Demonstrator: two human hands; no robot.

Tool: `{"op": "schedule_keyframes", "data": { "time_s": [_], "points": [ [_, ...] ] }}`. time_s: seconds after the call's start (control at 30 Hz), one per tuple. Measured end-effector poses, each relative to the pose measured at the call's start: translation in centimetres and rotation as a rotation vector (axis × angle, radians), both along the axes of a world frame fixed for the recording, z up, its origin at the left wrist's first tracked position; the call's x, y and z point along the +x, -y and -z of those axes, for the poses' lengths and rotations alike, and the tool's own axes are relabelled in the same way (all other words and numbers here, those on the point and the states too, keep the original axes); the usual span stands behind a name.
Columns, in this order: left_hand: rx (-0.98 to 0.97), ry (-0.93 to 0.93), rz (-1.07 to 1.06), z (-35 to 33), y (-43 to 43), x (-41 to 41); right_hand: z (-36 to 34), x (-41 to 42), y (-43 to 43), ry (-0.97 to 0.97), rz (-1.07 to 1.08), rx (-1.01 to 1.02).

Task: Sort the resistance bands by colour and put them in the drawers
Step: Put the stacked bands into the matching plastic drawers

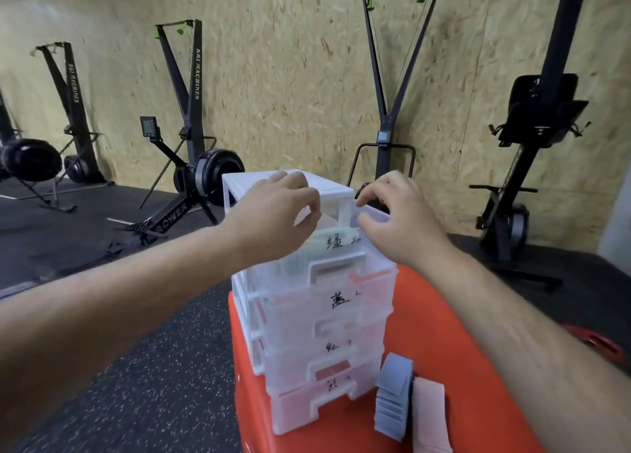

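resistance bands (392, 398) well below fingers (307, 196); left hand (273, 213), right hand (399, 220) tight on top drawer (341, 244)

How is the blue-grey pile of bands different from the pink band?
The blue-grey bands are a thick stack with one curled on top; the pink band lies flat. The blue-grey bands sit right beside the drawers; the pink band is farther out. Both rest on the red box.

Chipboard wall (290, 60), dark speckled floor (153, 367), black ski machines (191, 118) along the wall.
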State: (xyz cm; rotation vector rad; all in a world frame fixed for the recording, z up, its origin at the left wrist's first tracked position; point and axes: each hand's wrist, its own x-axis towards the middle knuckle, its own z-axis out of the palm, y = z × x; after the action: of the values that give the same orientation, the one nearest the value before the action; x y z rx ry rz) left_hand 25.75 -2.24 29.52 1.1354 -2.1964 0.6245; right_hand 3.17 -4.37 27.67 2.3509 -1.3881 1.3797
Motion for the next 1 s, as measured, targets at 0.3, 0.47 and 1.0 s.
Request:
{"op": "schedule_keyframes", "data": {
  "time_s": [0.3,0.47,1.0],
  "points": [
    [-0.039,0.129,-0.236,10.3,-4.2,-0.7,8.2,3.4,-3.0,-0.127,0.115,0.034],
    [-0.022,0.077,-0.299,9.7,-2.3,-1.0,7.3,4.6,-1.8,-0.202,0.122,0.18],
    [0.085,0.06,-0.133,10.9,-3.1,-4.9,9.7,0.4,-4.8,-0.318,0.137,0.188]
  ]
}}
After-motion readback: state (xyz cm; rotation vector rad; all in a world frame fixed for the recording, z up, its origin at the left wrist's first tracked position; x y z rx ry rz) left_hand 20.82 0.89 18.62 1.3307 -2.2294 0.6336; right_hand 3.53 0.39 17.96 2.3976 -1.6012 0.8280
